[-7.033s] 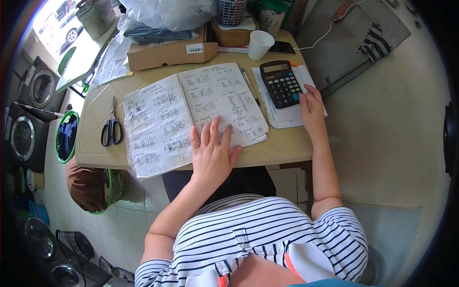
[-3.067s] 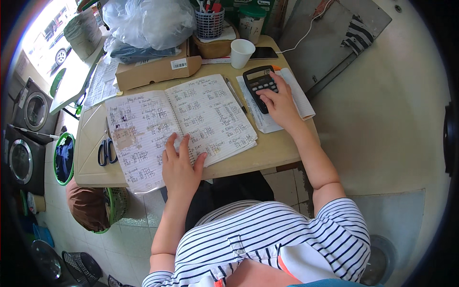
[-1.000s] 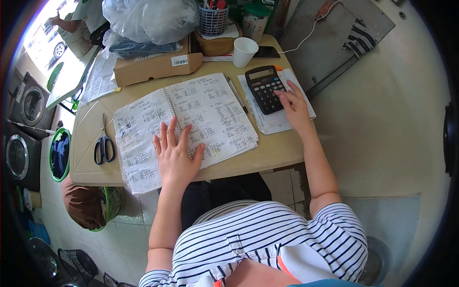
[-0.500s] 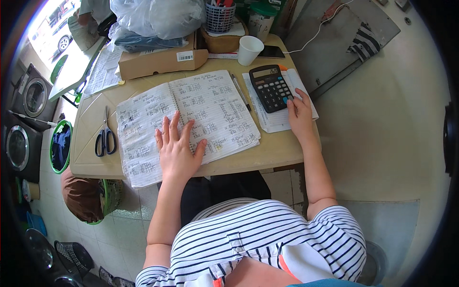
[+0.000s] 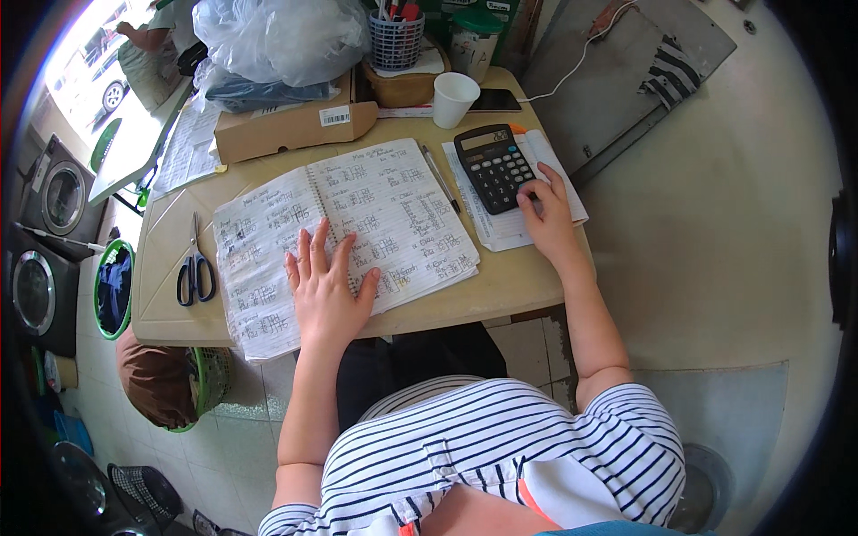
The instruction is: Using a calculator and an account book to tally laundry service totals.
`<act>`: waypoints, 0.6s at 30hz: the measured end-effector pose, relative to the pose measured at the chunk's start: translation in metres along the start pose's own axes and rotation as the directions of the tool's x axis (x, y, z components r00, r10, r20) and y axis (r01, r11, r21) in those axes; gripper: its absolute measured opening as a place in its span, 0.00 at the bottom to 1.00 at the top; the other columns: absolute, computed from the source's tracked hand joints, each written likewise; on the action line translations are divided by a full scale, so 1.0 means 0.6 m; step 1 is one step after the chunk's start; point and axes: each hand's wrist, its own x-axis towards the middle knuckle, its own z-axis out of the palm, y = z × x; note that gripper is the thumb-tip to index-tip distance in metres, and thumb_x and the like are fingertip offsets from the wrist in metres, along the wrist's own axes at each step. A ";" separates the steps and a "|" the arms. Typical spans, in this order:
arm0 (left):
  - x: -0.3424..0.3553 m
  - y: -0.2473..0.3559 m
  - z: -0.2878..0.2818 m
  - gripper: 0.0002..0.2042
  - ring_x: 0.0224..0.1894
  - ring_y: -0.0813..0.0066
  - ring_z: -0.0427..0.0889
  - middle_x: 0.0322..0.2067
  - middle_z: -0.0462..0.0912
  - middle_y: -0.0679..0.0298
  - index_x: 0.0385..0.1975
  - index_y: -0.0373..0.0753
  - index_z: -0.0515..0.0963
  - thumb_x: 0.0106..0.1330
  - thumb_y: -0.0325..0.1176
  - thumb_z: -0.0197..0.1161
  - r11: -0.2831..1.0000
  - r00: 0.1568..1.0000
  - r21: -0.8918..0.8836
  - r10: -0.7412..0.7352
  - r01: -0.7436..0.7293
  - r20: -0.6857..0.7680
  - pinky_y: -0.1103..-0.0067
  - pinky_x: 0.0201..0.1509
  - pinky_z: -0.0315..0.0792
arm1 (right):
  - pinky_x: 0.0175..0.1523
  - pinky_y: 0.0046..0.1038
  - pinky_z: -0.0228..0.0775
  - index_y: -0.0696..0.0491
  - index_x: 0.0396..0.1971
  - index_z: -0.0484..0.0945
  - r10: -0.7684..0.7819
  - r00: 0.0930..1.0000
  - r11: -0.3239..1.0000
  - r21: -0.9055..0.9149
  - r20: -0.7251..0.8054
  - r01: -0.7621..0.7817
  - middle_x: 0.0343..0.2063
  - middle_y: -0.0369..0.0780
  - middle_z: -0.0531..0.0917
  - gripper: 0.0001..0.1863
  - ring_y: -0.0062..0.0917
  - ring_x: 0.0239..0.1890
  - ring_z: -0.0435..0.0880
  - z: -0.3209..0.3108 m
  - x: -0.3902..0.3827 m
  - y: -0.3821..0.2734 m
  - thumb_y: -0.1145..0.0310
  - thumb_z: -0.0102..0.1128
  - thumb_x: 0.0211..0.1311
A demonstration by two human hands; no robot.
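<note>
My left hand (image 5: 329, 286) lies open, fingers spread, on the lower middle of a spiral notebook (image 5: 411, 205) filled with handwriting. My right hand (image 5: 550, 219) rests at the lower right of a black calculator (image 5: 490, 156), its bent fingers apart and touching the keys and edge without gripping it. The calculator sits on loose papers (image 5: 500, 234). A pen (image 5: 440, 179) lies between notebook and calculator. Dark-handled scissors (image 5: 197, 277) lie left of the notebook on the beige table (image 5: 170, 322).
A white cup (image 5: 454, 98), phone (image 5: 493, 101), cardboard box (image 5: 295, 129) and bagged items (image 5: 277, 36) fill the table's back. Washing machines (image 5: 63, 196) and laundry baskets (image 5: 114, 290) stand at left. Another person's arm (image 5: 143, 36) shows at upper left. A grey metal panel (image 5: 608, 89) is at right.
My right hand has shifted on and beside the calculator's keys over these seconds, and my left hand has moved leftward on the notebook. The other person has come into view at upper left.
</note>
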 end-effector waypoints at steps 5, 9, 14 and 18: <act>-0.001 0.000 0.004 0.28 0.80 0.51 0.50 0.76 0.58 0.58 0.65 0.49 0.74 0.67 0.53 0.64 1.000 1.000 0.011 0.002 -0.002 0.005 0.52 0.81 0.41 | 0.68 0.38 0.68 0.47 0.47 0.87 0.070 0.989 0.993 0.082 0.126 -0.081 0.71 0.53 0.63 0.10 0.51 0.68 0.71 -0.001 0.044 -0.034 0.69 0.63 0.69; -0.001 0.001 0.004 0.28 0.80 0.51 0.50 0.76 0.59 0.58 0.65 0.49 0.75 0.67 0.53 0.64 1.000 1.000 0.010 -0.002 0.002 -0.005 0.52 0.81 0.41 | 0.72 0.50 0.61 0.48 0.43 0.88 0.008 0.988 1.000 0.016 0.156 -0.010 0.73 0.51 0.62 0.08 0.55 0.71 0.66 0.021 0.060 -0.014 0.67 0.64 0.69; 0.001 0.001 0.000 0.28 0.79 0.50 0.50 0.75 0.59 0.57 0.64 0.48 0.75 0.67 0.53 0.64 1.000 1.000 0.014 -0.004 0.004 0.001 0.53 0.81 0.41 | 0.72 0.68 0.45 0.49 0.38 0.89 -0.074 0.996 0.992 -0.102 0.041 0.078 0.72 0.45 0.66 0.07 0.52 0.74 0.60 0.011 0.034 -0.027 0.65 0.66 0.66; 0.002 0.000 0.001 0.28 0.79 0.50 0.51 0.75 0.59 0.57 0.65 0.48 0.75 0.67 0.53 0.64 1.000 1.000 0.007 -0.003 0.003 -0.002 0.52 0.81 0.41 | 0.72 0.66 0.45 0.50 0.36 0.89 0.068 0.992 0.989 -0.139 0.107 -0.053 0.71 0.45 0.67 0.07 0.52 0.74 0.61 0.012 0.011 -0.034 0.64 0.67 0.65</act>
